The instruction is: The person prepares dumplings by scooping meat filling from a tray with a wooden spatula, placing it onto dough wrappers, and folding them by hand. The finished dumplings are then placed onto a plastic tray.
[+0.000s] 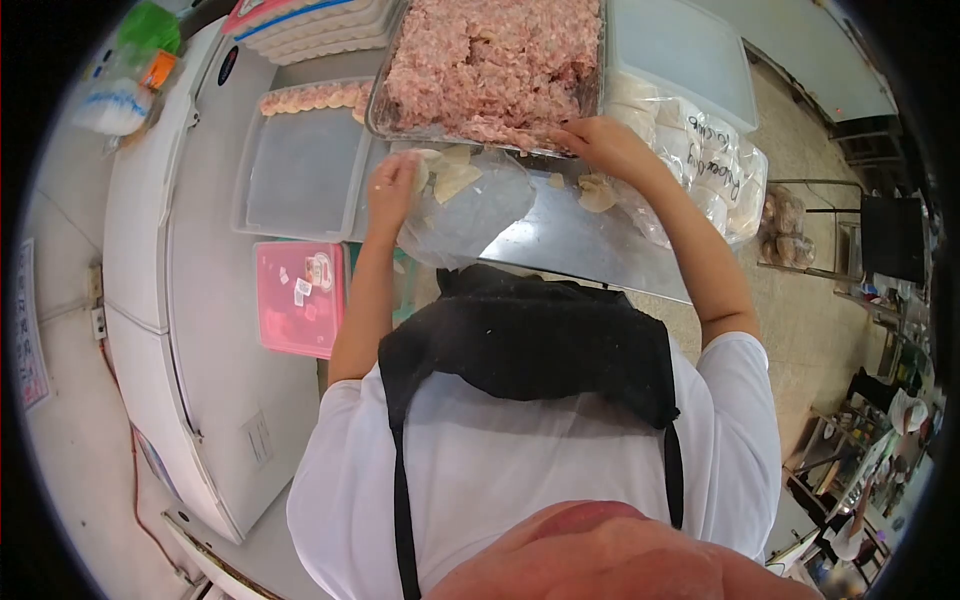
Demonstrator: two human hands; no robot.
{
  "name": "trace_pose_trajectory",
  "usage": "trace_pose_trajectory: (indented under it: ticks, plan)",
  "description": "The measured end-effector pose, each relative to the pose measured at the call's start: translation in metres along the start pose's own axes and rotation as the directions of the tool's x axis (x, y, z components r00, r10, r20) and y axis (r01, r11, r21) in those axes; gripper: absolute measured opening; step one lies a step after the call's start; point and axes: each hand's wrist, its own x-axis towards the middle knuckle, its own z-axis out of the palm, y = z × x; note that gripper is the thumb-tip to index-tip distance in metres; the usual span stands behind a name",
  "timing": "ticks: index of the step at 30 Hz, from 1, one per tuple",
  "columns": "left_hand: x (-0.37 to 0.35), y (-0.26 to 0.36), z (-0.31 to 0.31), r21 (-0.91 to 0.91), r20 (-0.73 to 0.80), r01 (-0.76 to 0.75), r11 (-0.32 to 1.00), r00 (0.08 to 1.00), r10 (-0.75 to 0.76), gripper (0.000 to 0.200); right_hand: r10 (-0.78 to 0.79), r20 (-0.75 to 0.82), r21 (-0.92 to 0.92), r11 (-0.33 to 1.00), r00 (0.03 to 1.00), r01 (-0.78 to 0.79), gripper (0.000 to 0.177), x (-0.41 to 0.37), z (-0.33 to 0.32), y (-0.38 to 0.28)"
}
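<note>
My left hand is closed at the near left corner of the meat tray, its fingers on a thin pale dumpling wrapper. My right hand reaches to the near right rim of the clear tray, fingertips bent together at the edge of the pink minced meat. Whatever those fingertips hold is hidden. Between the hands lies a clear plastic bag with wrapper pieces on it. More crumpled wrapper scraps rest below my right wrist. A shallow tray holds a row of filled dumplings along its far side.
Stacked dumpling trays stand far left. Plastic-wrapped white packs with handwriting and a translucent container sit right on the metal table. A pink-lidded box is lower left, beside a white freezer.
</note>
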Motion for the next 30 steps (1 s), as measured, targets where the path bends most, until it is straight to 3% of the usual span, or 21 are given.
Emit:
trace_pose_trajectory:
  ticks: [1,2,4,5,7,10,12,13,18,21,24,25,27,28,30]
  plan:
    - [0.004,0.005,-0.004,-0.118,0.007,0.087,0.989,0.996,-0.087,0.021,0.013,0.020,0.062,0.998,1.000,-0.014,0.035,0.001,-0.009,0.004]
    - [0.006,0.010,-0.005,-0.328,0.051,0.114,0.938,0.993,-0.103,0.022,0.018,0.019,-0.031,0.999,1.000,-0.018,0.036,0.000,-0.019,0.006]
    - [0.011,0.023,-0.009,-0.686,0.142,0.174,0.706,0.984,-0.104,0.026,0.028,0.014,-0.214,0.977,1.000,-0.024,0.038,-0.001,-0.034,0.002]
    - [0.014,0.028,-0.011,-0.709,0.164,0.191,0.678,0.981,-0.106,0.027,0.131,0.102,-0.401,0.913,0.986,-0.080,0.038,0.001,-0.028,-0.003]
    - [0.021,0.040,-0.015,-0.750,0.216,0.233,0.619,0.971,-0.104,0.028,0.089,0.064,-0.302,0.951,0.994,-0.066,0.038,-0.008,-0.010,-0.012]
    - [0.035,0.067,-0.020,-0.903,0.322,0.354,0.243,0.933,-0.163,0.028,0.156,0.005,-0.014,0.988,0.988,-0.156,0.037,-0.016,0.004,-0.011]
    - [0.053,0.063,-0.015,-0.843,0.237,0.280,0.459,0.960,-0.151,0.029,0.273,0.071,0.269,0.921,0.959,-0.282,0.038,-0.014,0.009,-0.003]
    - [0.064,0.062,-0.012,-0.793,0.195,0.240,0.560,0.971,-0.138,0.029,0.316,0.023,0.359,0.883,0.948,-0.303,0.038,-0.013,0.005,-0.015]
    - [0.108,0.084,0.013,-0.859,0.373,0.385,0.337,0.922,-0.102,0.031,0.487,-0.087,0.667,0.676,0.869,-0.312,0.038,0.007,-0.012,-0.054]
    - [0.113,0.108,0.030,-0.863,0.448,0.456,0.218,0.890,-0.089,0.032,0.442,-0.262,0.792,0.606,0.858,-0.070,0.036,0.029,-0.006,-0.083]
    - [0.111,0.149,0.024,-0.882,0.457,0.469,0.046,0.875,-0.157,0.039,0.186,-0.601,0.326,0.945,0.778,0.026,0.036,0.048,0.024,-0.089]
    - [0.116,0.142,0.024,-0.873,0.482,0.488,-0.009,0.857,-0.181,0.042,0.259,-0.518,0.346,0.935,0.815,-0.077,0.031,0.043,0.022,-0.096]
    - [0.135,0.116,0.027,-0.853,0.522,0.507,-0.123,0.823,-0.223,0.047,0.194,-0.407,0.116,0.980,0.893,-0.160,0.028,0.031,0.009,-0.093]
    - [0.141,0.099,0.031,-0.875,0.483,0.478,-0.076,0.852,-0.202,0.050,0.172,-0.341,-0.003,0.983,0.924,-0.184,0.026,0.026,0.004,-0.094]
    - [0.145,0.077,0.037,-0.896,0.439,0.445,0.001,0.884,-0.163,0.055,0.278,-0.275,-0.077,0.948,0.920,-0.309,0.024,0.017,-0.019,-0.126]
